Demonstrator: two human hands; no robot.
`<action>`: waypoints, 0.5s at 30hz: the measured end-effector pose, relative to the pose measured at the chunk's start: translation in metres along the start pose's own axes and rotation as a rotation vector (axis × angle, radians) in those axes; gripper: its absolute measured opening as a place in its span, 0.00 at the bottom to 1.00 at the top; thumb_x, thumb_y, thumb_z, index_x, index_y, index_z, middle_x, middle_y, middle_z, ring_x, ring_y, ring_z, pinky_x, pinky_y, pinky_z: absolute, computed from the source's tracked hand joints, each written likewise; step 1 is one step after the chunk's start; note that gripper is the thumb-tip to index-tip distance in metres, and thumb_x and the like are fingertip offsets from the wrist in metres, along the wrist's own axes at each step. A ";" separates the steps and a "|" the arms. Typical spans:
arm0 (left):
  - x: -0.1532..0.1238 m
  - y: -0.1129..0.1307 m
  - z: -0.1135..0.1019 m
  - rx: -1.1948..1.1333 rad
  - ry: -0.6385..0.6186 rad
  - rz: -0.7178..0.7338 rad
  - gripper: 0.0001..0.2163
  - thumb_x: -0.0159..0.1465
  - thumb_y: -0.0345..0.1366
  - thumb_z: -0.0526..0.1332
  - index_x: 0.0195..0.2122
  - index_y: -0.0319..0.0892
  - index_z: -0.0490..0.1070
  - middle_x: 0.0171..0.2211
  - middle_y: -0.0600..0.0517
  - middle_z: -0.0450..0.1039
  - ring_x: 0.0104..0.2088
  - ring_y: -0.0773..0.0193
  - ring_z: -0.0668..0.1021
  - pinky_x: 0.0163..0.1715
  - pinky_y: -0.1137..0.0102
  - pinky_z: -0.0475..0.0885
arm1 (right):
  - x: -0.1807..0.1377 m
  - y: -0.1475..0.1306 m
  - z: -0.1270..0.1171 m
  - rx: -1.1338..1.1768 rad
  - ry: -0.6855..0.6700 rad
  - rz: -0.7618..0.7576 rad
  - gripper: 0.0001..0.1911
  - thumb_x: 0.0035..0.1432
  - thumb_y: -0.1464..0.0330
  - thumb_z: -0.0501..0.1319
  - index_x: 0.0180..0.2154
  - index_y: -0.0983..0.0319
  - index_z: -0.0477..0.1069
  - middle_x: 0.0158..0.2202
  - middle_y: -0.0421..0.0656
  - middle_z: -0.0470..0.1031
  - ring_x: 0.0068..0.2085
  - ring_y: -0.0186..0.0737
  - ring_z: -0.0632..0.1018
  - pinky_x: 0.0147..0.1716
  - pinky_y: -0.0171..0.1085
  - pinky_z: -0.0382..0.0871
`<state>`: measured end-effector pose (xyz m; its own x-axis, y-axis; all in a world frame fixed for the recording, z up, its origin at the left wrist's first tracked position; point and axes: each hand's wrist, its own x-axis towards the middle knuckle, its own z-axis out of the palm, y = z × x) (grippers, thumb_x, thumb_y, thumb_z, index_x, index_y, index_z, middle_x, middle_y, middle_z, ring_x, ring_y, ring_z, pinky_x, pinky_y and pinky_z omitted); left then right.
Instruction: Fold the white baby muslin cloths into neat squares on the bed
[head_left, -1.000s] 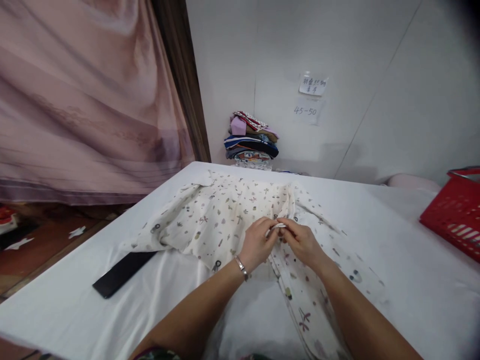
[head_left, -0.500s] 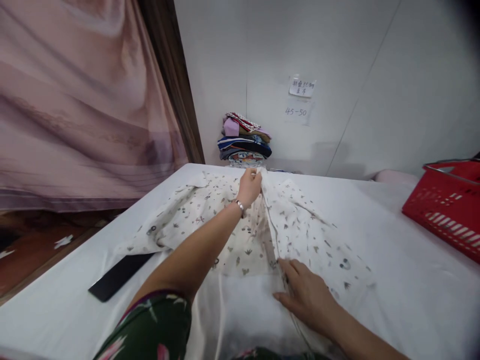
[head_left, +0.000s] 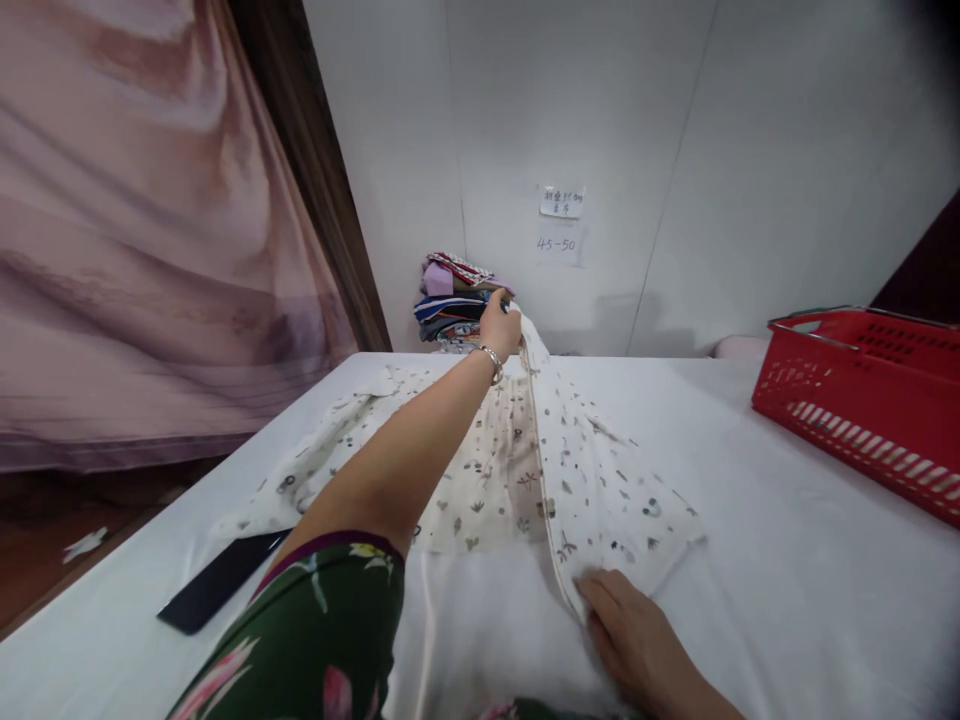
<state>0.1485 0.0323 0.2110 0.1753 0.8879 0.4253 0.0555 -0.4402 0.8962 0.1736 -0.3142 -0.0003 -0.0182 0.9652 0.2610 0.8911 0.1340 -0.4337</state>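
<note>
A cream printed garment lies spread on the white table. My left hand reaches far across the table and is closed on the garment's far edge, lifting it slightly. A silver bracelet sits on that wrist. My right hand rests near the table's front edge and pinches the garment's near hem at the front opening. The opening's edge runs taut between the two hands.
A stack of folded clothes stands against the wall behind the table. A red basket sits at the right. A flat black object lies at the front left. A pink curtain hangs on the left.
The hands were together at the garment's middle; the left has since stretched to the far edge and the right drawn back to the near hem, pulling the opening straight.
</note>
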 end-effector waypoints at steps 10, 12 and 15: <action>0.010 0.009 -0.034 -0.001 0.116 -0.181 0.20 0.58 0.27 0.54 0.54 0.39 0.63 0.32 0.49 0.70 0.18 0.72 0.69 0.21 0.74 0.69 | -0.051 0.010 -0.097 0.298 0.257 0.107 0.10 0.57 0.64 0.53 0.38 0.58 0.70 0.39 0.45 0.74 0.41 0.43 0.75 0.39 0.36 0.71; 0.008 0.012 -0.032 -0.011 0.090 -0.178 0.19 0.59 0.27 0.54 0.52 0.40 0.64 0.29 0.51 0.70 0.18 0.72 0.69 0.22 0.73 0.69 | -0.058 0.007 -0.104 0.361 0.201 0.125 0.12 0.56 0.62 0.55 0.39 0.58 0.72 0.41 0.45 0.74 0.43 0.45 0.75 0.40 0.37 0.71; 0.007 0.020 -0.025 -0.041 0.068 -0.139 0.18 0.59 0.27 0.54 0.51 0.42 0.66 0.31 0.51 0.70 0.20 0.72 0.70 0.24 0.73 0.70 | -0.059 0.006 -0.110 0.483 0.223 0.168 0.14 0.53 0.60 0.58 0.40 0.57 0.73 0.42 0.45 0.74 0.43 0.48 0.74 0.38 0.38 0.71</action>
<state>0.1267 0.0332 0.2350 0.1015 0.9474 0.3036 0.0344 -0.3084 0.9507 0.2301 -0.3953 0.0770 0.2490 0.9183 0.3077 0.5632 0.1212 -0.8174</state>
